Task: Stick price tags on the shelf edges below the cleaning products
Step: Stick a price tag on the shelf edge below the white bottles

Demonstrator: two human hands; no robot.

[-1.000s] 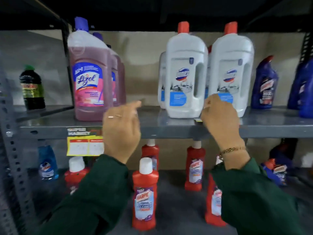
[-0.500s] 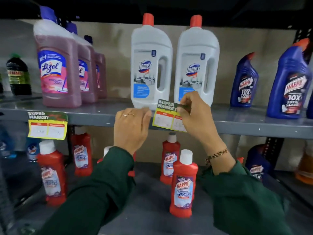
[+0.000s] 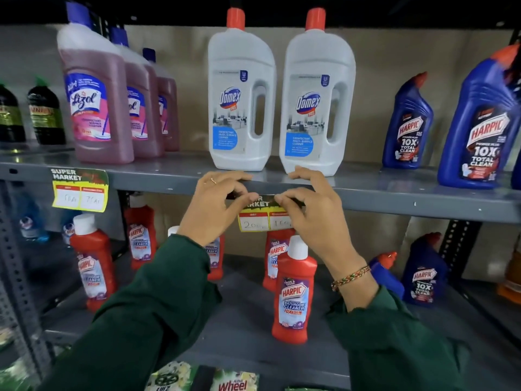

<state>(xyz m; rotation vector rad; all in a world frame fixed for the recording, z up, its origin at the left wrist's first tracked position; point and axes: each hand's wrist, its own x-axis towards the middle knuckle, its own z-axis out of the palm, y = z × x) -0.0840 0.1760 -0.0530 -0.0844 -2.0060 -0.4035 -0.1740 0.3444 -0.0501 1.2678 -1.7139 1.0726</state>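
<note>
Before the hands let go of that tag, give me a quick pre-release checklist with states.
1. Yellow paper price tag on the grey metal shelf edge: ok.
2. Tag sits below the two white Domex bottles: ok.
3. Both grips on the tag's top strip, left hand and right hand: ok.
4. Tag level: cannot tell, hands cover its upper corners.
5. Adhesive bonded: cannot tell.
6. Tag under the pink Lizol bottles already hung: ok.
</note>
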